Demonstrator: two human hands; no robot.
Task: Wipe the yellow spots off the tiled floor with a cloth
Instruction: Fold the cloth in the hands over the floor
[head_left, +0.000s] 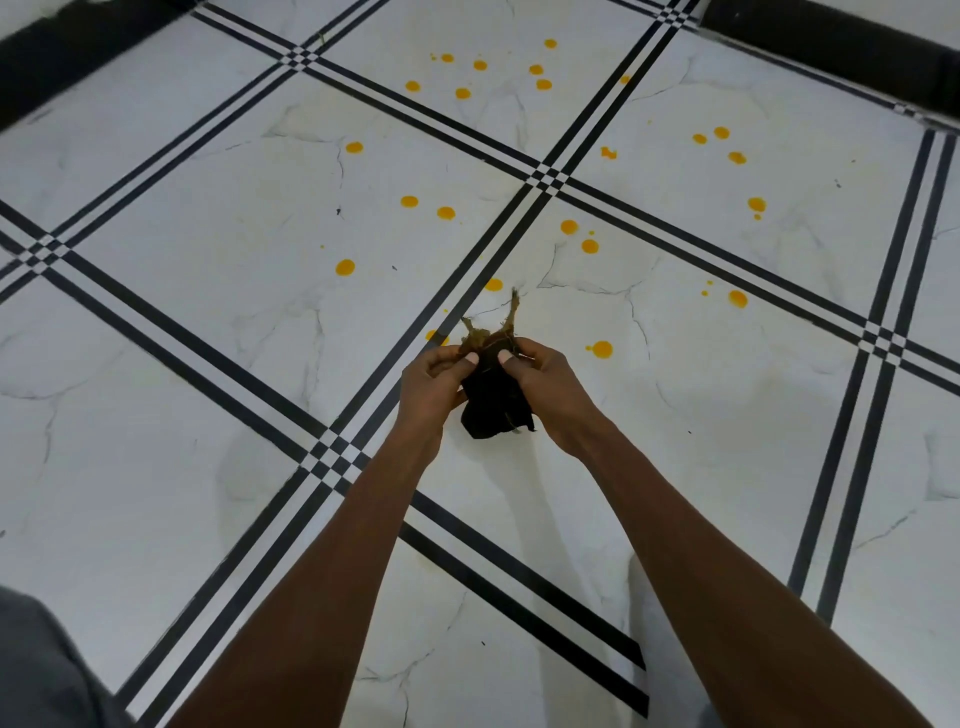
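A small black cloth (493, 402) with a frayed, yellow-stained top edge hangs between both hands above the floor. My left hand (434, 384) pinches its left side and my right hand (545, 387) pinches its right side, thumbs on top. Several round yellow spots dot the white marble-look tiled floor (208, 260) ahead: one spot (602, 349) lies just right of the hands, another (345, 267) to the left, a cluster (478, 67) at the far end, and more (722, 140) at the right. A spot beside my left hand is partly hidden by the cloth.
Black double stripes (291, 410) cross the floor in a grid. Dark skirting or furniture edges run along the far left (62, 57) and far right (841, 47). Grey clothing (36, 670) shows at the bottom left corner.
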